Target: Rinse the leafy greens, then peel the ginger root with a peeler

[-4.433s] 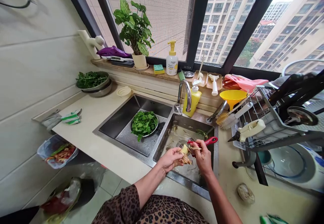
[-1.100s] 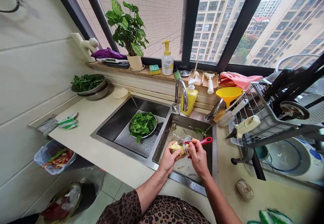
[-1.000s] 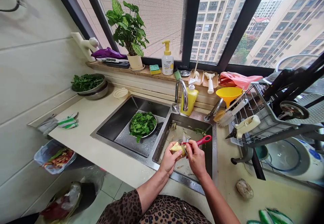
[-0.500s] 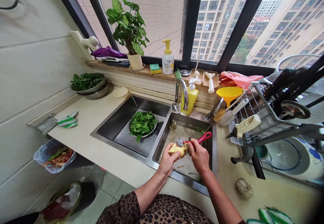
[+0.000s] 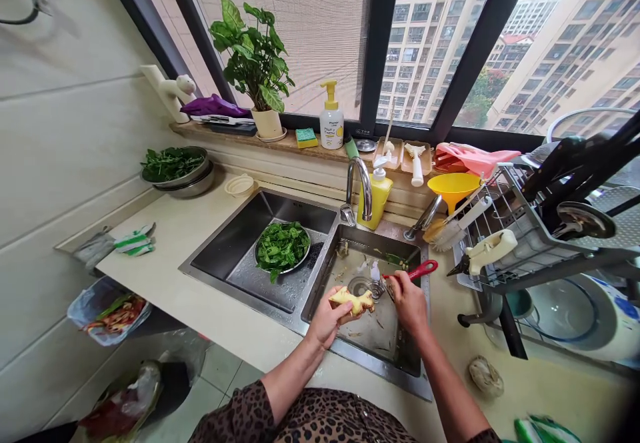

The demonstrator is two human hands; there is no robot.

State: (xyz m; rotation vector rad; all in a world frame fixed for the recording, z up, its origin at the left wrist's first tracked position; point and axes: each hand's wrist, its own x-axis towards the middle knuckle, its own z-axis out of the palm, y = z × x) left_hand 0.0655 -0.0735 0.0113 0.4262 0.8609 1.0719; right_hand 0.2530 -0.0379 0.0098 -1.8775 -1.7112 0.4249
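My left hand (image 5: 329, 319) is closed around a piece of ginger root (image 5: 354, 299), pale where its skin is off and brown at the right end. In my right hand (image 5: 410, 301) is a red-handled peeler (image 5: 423, 269), its handle pointing up and right. The peeler's head is partly hidden by my fingers and sits just right of the ginger, apart from it. Both hands are over the right sink basin (image 5: 320, 283), where wet scraps of peel lie around the drain.
The left basin (image 5: 225, 249) holds a bowl of green leaves (image 5: 283, 248). A curved faucet (image 5: 367, 189) stands behind the basins, beside a yellow soap bottle (image 5: 376, 201). At right are a dish rack (image 5: 505, 229) and a brownish lump (image 5: 485, 376) on the counter.
My right hand has moved right with the peeler, away from the ginger. The ginger stays in my left hand, with its brown end now exposed.
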